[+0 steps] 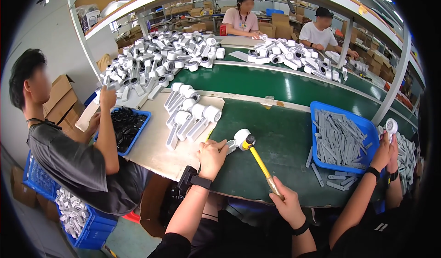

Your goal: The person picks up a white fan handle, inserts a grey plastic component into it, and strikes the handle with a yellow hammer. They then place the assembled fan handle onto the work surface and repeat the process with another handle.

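My left hand is closed round the grey handle of a white round-headed handheld device, lying on the green mat. In my right hand is a hammer with a yellow shaft and a black-and-yellow head. The hammer head is over the device's round end; whether they touch I cannot tell. Just left of my left hand, several similar white devices lie in a group on a beige board.
To the right stands a blue tray of grey strips, several loose beside it. Next to it a co-worker's hands hold another device. At left another person sits by a blue tray of black parts. Device heaps lie beyond, under a shelf frame.
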`<state>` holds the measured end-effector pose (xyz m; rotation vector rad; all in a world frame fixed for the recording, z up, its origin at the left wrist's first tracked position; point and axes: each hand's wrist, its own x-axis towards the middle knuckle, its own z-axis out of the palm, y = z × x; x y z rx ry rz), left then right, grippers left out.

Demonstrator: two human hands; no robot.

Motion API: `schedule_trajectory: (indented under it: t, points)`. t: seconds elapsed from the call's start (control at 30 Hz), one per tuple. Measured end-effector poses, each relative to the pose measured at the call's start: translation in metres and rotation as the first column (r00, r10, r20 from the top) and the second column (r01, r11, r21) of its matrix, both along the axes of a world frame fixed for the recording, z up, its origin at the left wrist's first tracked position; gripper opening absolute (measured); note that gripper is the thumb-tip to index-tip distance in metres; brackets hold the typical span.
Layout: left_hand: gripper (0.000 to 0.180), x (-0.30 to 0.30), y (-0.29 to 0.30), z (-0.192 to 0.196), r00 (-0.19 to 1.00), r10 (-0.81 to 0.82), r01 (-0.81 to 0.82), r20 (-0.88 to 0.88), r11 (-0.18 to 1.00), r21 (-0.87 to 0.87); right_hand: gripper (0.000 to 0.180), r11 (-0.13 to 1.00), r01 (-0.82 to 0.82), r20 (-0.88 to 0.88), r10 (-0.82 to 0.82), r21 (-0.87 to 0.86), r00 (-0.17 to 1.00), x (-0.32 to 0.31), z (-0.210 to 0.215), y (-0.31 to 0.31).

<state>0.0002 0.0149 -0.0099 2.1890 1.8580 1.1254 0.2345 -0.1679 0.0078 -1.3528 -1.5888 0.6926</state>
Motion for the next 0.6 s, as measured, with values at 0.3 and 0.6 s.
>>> schedule_trajectory:
  t: [0.3, 0.6]
  points:
    - [0.032, -0.007, 0.025, -0.015, 0.88, -0.054, 0.219, 0.472, 0.928, -0.302, 0.055, 0.994, -0.059, 0.037, 0.056, 0.09, 0.998, -0.014, 0.014, 0.023]
    - [0.033, -0.005, 0.022, -0.004, 0.853, 0.029, 0.21, 0.521, 0.895, -0.393, 0.055, 0.982, -0.039, 0.257, -0.009, 0.182, 0.966, -0.021, 0.03, 0.037]
